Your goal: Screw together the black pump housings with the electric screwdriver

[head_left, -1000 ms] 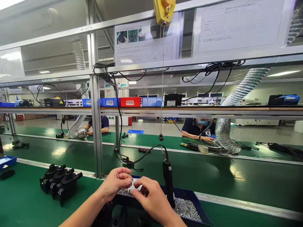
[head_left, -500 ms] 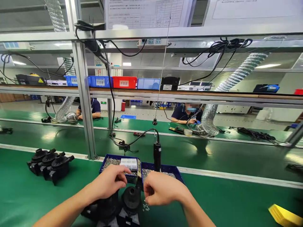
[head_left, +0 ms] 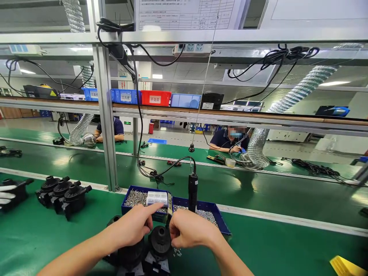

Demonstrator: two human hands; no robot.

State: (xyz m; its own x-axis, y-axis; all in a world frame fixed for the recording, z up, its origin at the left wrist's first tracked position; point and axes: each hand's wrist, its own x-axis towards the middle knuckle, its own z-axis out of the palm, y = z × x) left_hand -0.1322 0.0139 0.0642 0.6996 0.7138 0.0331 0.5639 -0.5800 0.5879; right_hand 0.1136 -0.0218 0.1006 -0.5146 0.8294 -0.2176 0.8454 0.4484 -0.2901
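Two black pump-like housings with round tops stand in front of me: the right one (head_left: 160,242) and the left one (head_left: 130,256), partly covered by my left forearm. My left hand (head_left: 136,226) hovers above them, index finger stretched toward the screw bin, the other fingers curled; I see nothing in it. At the right housing's upper right side, my right hand (head_left: 191,229) has its fingers pinched together; whatever they hold is hidden. Several small nut-like rings (head_left: 177,252) lie on the green bench below it. Behind are a blue bin of screws (head_left: 126,209) and a blue bin of small metal parts (head_left: 222,222).
A black electric screwdriver (head_left: 193,190) hangs upright over the right bin. Several more black housings (head_left: 73,199) stand at left, where another person's white-gloved hand (head_left: 6,194) shows. A metal post (head_left: 107,153) rises behind; a yellow object (head_left: 346,265) lies at right.
My right hand has moved left to the right housing. My left index finger has straightened out. The view has shifted slightly, bringing a gloved hand and another housing in at the left edge.
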